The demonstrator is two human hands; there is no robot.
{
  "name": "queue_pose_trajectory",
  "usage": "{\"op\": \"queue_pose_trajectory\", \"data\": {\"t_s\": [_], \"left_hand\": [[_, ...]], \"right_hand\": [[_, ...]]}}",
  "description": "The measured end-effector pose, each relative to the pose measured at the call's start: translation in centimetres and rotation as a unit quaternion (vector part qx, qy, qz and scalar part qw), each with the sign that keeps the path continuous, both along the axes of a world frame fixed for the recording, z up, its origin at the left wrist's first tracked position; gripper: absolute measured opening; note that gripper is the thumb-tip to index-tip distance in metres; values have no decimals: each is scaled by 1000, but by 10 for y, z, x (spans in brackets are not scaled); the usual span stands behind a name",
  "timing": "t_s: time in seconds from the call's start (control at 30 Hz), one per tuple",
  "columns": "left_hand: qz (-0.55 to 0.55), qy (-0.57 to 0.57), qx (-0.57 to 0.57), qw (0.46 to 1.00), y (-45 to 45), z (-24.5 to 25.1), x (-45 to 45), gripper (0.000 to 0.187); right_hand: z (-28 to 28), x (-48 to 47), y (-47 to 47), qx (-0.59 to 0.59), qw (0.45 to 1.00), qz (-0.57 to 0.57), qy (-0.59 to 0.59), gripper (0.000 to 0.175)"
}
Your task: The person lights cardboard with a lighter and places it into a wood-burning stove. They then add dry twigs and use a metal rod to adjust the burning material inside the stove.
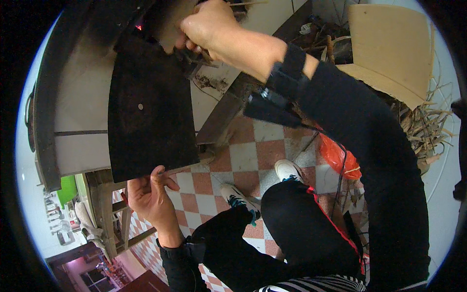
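Note:
A dark flat panel with a small round hole (pixel 153 116) spans the space before the tiled stove front. My left hand (pixel 155 197) touches its near edge, thumb against the rim and fingers partly curled. At the top, my right hand (pixel 204 31) is closed on the edge of a brownish flat piece, perhaps cardboard (pixel 171 22), beside the dark stove opening. A small red glow (pixel 138 27) shows in that opening. Thin twigs (pixel 197 64) lie below my right hand.
A cardboard box (pixel 390 47) and dry sticks (pixel 425 135) are at the right. A red plastic bag (pixel 339 153) lies on the checkered floor (pixel 242 157) by my feet. A wooden stand (pixel 105 211) is at the left.

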State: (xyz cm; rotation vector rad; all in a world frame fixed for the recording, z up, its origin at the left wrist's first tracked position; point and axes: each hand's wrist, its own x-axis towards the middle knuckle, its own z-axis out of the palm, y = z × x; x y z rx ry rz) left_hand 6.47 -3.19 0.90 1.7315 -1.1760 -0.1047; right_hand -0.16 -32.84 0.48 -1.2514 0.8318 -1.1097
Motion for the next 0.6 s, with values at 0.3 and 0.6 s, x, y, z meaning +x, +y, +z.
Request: {"op": "queue_pose_trajectory", "data": {"t_s": [0.3,0.6], "left_hand": [[5,1,11,1000,1,0,1,13],[-5,82,-42,996,-5,-2,-6,6]], "right_hand": [[-1,-70,74,-102,994,44,0,19],[-16,-137,95,-92,995,-1,28,24]]}}
